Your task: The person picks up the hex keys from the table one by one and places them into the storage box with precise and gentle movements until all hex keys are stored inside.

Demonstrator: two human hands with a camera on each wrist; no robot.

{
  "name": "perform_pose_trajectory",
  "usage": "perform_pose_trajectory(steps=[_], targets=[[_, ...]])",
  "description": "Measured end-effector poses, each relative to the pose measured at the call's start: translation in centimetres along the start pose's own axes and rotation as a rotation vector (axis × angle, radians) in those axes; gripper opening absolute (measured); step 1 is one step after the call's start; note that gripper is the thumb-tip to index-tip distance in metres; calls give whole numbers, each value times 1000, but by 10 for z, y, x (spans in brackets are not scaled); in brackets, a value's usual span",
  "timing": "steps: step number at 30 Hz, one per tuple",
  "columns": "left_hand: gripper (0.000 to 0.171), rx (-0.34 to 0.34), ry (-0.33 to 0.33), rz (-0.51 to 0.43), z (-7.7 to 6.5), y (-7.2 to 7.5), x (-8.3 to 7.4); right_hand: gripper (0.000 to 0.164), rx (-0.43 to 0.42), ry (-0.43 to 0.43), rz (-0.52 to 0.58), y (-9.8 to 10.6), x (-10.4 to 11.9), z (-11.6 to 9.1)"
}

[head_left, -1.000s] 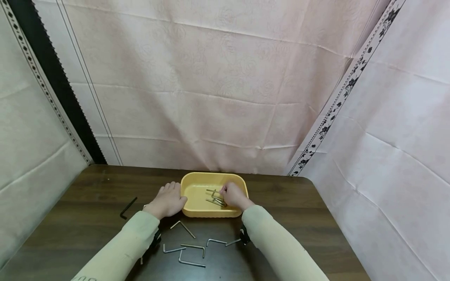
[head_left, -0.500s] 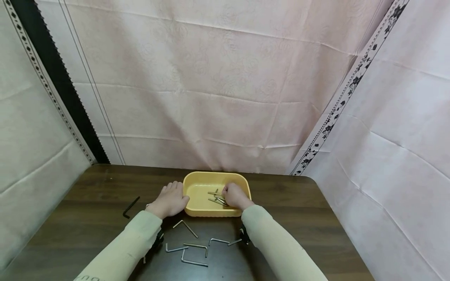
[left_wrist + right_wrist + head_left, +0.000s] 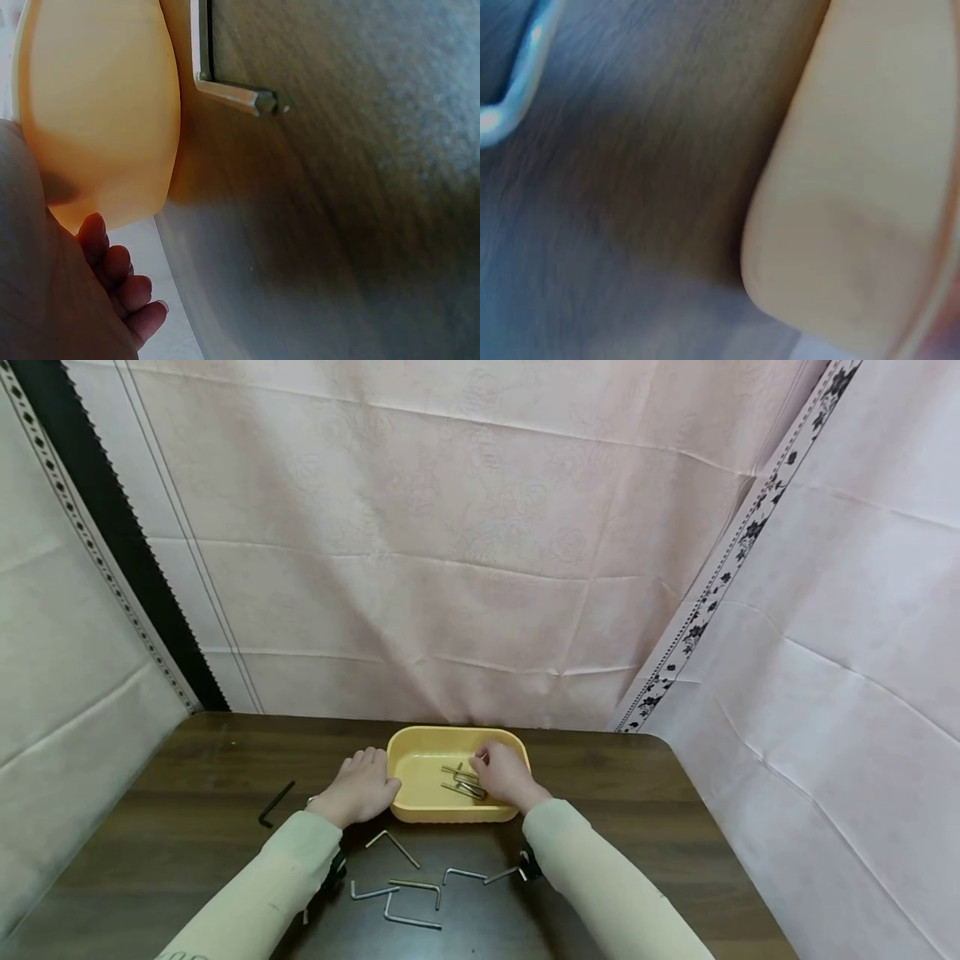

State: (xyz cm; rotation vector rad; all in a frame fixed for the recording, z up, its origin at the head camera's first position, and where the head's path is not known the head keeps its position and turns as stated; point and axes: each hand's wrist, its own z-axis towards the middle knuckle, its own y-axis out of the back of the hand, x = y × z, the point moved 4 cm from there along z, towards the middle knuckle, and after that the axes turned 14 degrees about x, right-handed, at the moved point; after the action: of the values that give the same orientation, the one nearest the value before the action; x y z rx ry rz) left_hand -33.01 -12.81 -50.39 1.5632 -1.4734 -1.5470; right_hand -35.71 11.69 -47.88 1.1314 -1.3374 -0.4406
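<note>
My left hand point(image 3: 362, 787) holds the left side of a yellow plastic tray point(image 3: 453, 817), its thumb over the rim. In the left wrist view the fingertips point(image 3: 135, 292) show beyond the tray's end. Several hex keys point(image 3: 465, 787) lie in a loose cluster on the tray floor. My right hand point(image 3: 506, 772) hovers inside the tray, right above the cluster's right end. Its fingers are loosely bent, a small gap showing between thumb and forefinger with nothing visible in it. The right wrist view shows mostly the tray's outer wall point(image 3: 847, 187), with that hand's fingers hidden.
On the brown wooden table point(image 3: 637, 843), several silver hex keys point(image 3: 412, 924) are scattered in front of the tray. A black hex key point(image 3: 276, 803) lies left of the left forearm. Behind the table's back edge hangs a pale cloth point(image 3: 450, 568), with more cloth on both sides.
The right hand has risen slightly from the hex keys in the tray, and its thumb and forefinger have parted a little. The left hand stays on the tray.
</note>
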Motion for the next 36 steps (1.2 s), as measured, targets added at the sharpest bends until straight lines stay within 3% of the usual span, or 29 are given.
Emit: perform_pose_trajectory(steps=[3, 7, 12, 21, 28, 36], targets=[[41, 4, 1, -4, 1, 1, 1, 34, -39, 58, -14, 7, 2, -8], [42, 10, 3, -4, 2, 1, 3, 46, -19, 138, 22, 14, 6, -22], [42, 10, 3, 0, 1, 2, 3, 47, 5, 224, 66, 22, 11, -41], [40, 1, -4, -4, -1, 2, 1, 49, 20, 293, 101, 30, 10, -74], [42, 1, -3, -7, -1, 1, 0, 50, 34, 350, 134, 30, -1, -100], [41, 7, -5, -7, 0, 1, 0, 50, 75, 380, 142, 18, -20, -119]])
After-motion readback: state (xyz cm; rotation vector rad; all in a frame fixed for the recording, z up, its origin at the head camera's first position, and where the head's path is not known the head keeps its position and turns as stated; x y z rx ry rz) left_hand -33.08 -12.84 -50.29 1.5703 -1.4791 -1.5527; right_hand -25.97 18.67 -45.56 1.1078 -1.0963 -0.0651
